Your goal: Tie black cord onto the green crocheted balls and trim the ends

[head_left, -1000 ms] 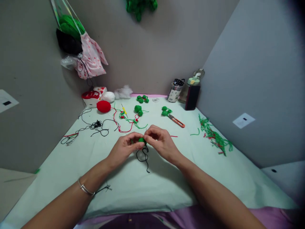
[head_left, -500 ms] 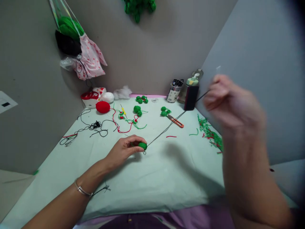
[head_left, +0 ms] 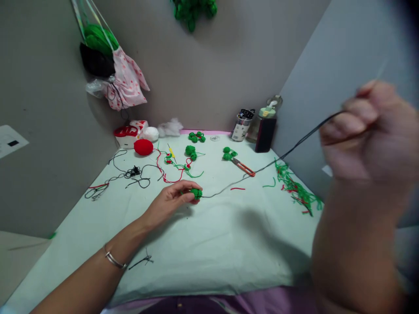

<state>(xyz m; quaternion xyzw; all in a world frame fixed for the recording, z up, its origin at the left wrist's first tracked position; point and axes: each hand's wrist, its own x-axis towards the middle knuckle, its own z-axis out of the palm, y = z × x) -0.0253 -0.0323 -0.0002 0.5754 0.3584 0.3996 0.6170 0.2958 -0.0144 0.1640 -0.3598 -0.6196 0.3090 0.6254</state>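
Between the thumb and fingers of my left hand (head_left: pixel 178 195) is a small green crocheted ball (head_left: pixel 197 193), held just above the table. A black thread (head_left: pixel 225 188) runs from the ball up to the right. My right hand (head_left: pixel 369 131), blurred and raised high at the right, is closed around the thread. A thin pale streak, perhaps a needle (head_left: pixel 381 69), sticks up from its fingertips. Orange-handled snips (head_left: pixel 242 166) lie beyond the thread, touching small green crocheted pieces (head_left: pixel 229 153).
Red yarn (head_left: pixel 143 147), green crocheted pieces (head_left: pixel 190 151), a yellow-handled hook (head_left: pixel 171 151) and tangled black thread (head_left: pixel 133 171) lie at the left and back. A phone (head_left: pixel 265 135) leans by a bottle (head_left: pixel 267 112) and a pen cup (head_left: pixel 241 126). Yarn scraps (head_left: pixel 296 192) are piled right.
My right hand has moved farther right and up, drawing the black thread along. The small loop by the ball is gone, and a dark line now crosses the ball. My left hand stays nearly in place.
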